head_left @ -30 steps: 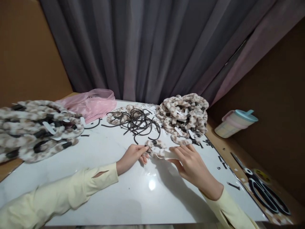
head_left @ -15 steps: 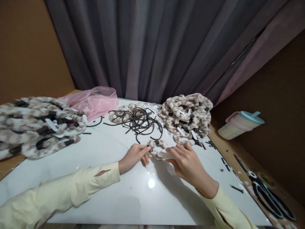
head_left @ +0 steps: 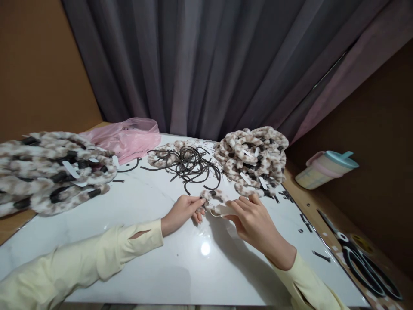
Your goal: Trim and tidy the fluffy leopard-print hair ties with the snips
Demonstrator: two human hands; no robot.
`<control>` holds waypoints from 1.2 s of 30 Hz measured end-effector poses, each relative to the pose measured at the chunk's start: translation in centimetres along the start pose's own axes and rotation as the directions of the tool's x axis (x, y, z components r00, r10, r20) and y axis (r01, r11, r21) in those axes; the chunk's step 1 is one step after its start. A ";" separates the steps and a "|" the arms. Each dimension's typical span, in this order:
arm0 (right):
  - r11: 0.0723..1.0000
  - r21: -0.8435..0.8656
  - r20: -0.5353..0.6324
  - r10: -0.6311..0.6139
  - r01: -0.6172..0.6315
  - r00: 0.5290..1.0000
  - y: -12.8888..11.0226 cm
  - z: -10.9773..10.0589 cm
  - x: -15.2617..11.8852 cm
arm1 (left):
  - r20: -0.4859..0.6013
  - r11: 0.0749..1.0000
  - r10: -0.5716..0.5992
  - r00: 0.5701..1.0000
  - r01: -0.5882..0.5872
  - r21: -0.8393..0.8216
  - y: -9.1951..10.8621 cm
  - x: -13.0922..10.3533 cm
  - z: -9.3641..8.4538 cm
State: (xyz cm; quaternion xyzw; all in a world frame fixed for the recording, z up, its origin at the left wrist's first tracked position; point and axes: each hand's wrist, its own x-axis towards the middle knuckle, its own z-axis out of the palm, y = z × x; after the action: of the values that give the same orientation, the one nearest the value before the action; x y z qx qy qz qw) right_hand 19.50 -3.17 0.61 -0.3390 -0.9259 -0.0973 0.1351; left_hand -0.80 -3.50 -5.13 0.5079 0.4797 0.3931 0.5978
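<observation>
Over the near middle of the white table, my left hand [head_left: 185, 212] pinches one end of a small fluffy white-and-brown ring [head_left: 220, 194] with a dark band on it. My right hand [head_left: 253, 219] is closed on a flat white piece [head_left: 226, 209] beside the ring's right side. A thin pale loop curves below the ring between both hands. The right fingertips are partly hidden behind the hand, so their touch on the ring cannot be made out. Just beyond lies a tangle of black cords [head_left: 193, 165].
Piles of fluffy rings with white tags lie left [head_left: 64, 172] and right [head_left: 254, 150]. A pink plastic bag [head_left: 129, 137] sits at the back. Along the right edge are a lidded cup [head_left: 322, 172], scissors [head_left: 361, 262] and short black cord pieces [head_left: 321, 256]. Grey curtains [head_left: 193, 64] hang behind.
Hardly anything differs. Both hands keep their hold in nearly the same place, and the view has shifted very slightly.
</observation>
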 end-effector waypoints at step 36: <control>0.995 -0.085 -0.033 -0.058 0.055 0.998 -0.2 -0.4 0.7 | 0.005 1.000 -0.004 1.000 0.004 0.026 0.0 0.1 0.0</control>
State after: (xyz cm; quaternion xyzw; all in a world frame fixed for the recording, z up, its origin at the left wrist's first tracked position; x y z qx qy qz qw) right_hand 18.92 -3.05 1.17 -0.3163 -0.9277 -0.1461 0.1343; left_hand -0.80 -3.43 -5.15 0.5157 0.4842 0.3842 0.5933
